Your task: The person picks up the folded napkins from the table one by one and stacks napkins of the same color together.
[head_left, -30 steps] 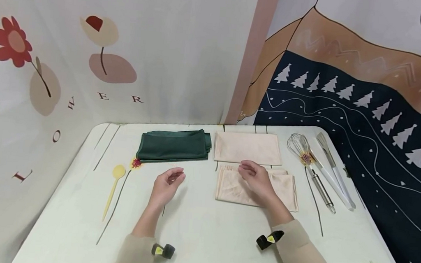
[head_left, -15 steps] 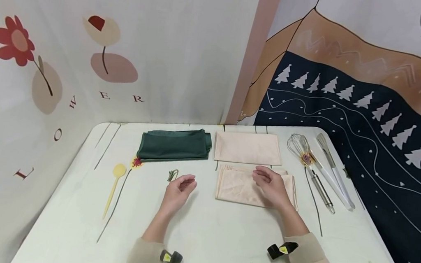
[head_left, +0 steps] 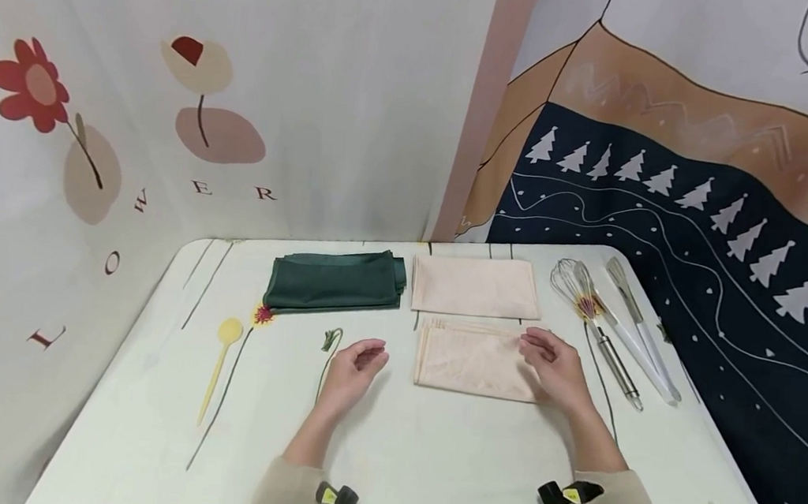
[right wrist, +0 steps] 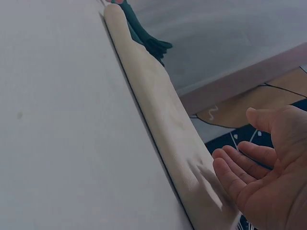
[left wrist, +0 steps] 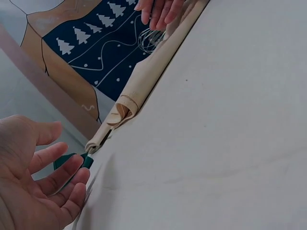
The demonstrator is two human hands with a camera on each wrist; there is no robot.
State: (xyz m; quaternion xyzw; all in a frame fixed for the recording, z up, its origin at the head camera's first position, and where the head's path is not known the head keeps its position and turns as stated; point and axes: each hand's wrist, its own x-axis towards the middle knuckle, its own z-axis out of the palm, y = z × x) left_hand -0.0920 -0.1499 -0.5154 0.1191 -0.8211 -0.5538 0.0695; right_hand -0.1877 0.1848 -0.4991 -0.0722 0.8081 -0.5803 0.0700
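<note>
A person's bare hands hang over a white table [head_left: 402,457] printed with flowers. The left hand [head_left: 352,370] is left of the near pink folded cloth [head_left: 470,360], apart from it; its fingers are loosely bent, thumb held away from them. The right hand [head_left: 561,371] covers the right part of that cloth from view; its fingers curve gently side by side, thumb apart. Whether it touches the cloth cannot be told. Just beyond lies a far pink folded cloth [head_left: 476,287], with a dark green folded cloth [head_left: 337,281] close on its left. Near left is a yellow spoon [head_left: 230,331]. At far right, a wire whisk [head_left: 610,351] lies beside metal tongs [head_left: 647,332] with pale handles, its wire end overlapping one arm.
</note>
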